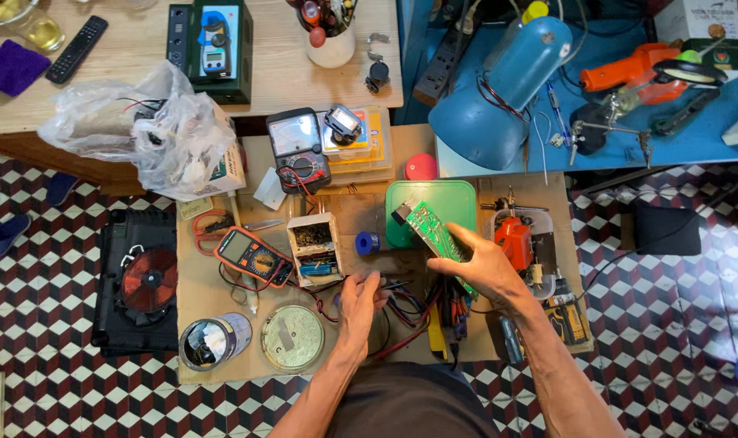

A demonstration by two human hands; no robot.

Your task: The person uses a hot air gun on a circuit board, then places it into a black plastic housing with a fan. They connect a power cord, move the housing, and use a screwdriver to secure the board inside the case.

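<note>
The right hand (481, 268) is raised above the cardboard sheet (198, 312) with the forearm coming in from the lower right, wrist bent back and palm turned toward the centre. Its fingers are grasping a green circuit board (430, 229), which tilts up and to the left so that its far end hangs over the green plastic lid (458, 199). The left hand (361, 302) reaches straight forward from the bottom centre, forearm low, fingers curled down into a tangle of red and black test leads (408, 312); whether they actually pinch a lead cannot be told.

Just left of the left hand stands a small open cardboard box (314, 247) of parts, with an orange multimeter (253, 257) beside it and a blue roll of tape (367, 242) between the box and the lid. A round metal lid (292, 338) and an open tin can (213, 341) sit near the cardboard's front edge. An orange soldering tool (515, 241) lies in a clear tray right behind the right hand, so room on that side is tight. The cardboard ends just below the hands, where the chequered floor (669, 324) begins. A black induction cooker (137, 280) with its copper coil bared lies off the left edge. The wooden table (279, 81) and a blue lamp (499, 89) are farther back
</note>
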